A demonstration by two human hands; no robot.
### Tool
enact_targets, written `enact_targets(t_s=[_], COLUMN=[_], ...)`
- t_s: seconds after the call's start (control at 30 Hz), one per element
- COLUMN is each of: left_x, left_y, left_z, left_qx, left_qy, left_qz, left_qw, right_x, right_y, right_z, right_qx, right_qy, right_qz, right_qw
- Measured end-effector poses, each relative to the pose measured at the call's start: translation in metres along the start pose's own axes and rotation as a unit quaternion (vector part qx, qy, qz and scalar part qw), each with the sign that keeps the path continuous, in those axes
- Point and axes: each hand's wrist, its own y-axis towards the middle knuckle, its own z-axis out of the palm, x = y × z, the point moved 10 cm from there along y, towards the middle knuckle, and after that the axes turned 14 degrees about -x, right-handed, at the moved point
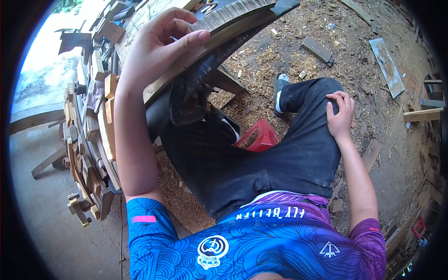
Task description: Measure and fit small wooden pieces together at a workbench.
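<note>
My left hand (170, 39) is at the edge of a wooden workbench (163, 86). Its fingers bend over the near end of a curved, ridged piece of wood (235, 13), with the thumb along the side facing me; the fingertips are partly hidden. Under the bench edge sits a dark metal clamp (186, 109). My right hand (342, 114) lies on my right knee, fingers spread over the dark trousers (298, 151), holding nothing.
A red plastic stool (263, 135) shows between my legs. Stacked wood offcuts (88, 163) stand left of the bench. Wood shavings (254, 60) cover the ground, where a wooden block (317, 50) and a pale flat board (387, 67) lie.
</note>
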Motion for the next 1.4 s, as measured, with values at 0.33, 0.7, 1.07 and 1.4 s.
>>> enact_targets(t_s=[0.33,0.7,1.07,1.4], left_x=[-0.011,-0.002,-0.015,-0.03], left_y=[-0.005,-0.006,-0.007,-0.005], left_z=[-0.006,-0.009,-0.006,-0.009], left_qx=[-0.005,0.03,0.015,-0.053], left_qy=[0.148,0.126,0.135,0.086], left_qz=[0.044,0.033,0.097,0.165], left_qw=[0.988,0.991,0.986,0.981], right_x=[0.006,0.002,0.005,0.007], right_y=[0.004,0.0,0.002,0.006], right_z=[0.003,-0.001,0.006,0.001], right_qx=[0.001,-0.002,0.008,-0.014], right_qy=[0.004,0.001,0.004,0.027], right_qz=[-0.009,-0.015,-0.013,-0.009], right_qw=[1.0,1.0,1.0,1.0])
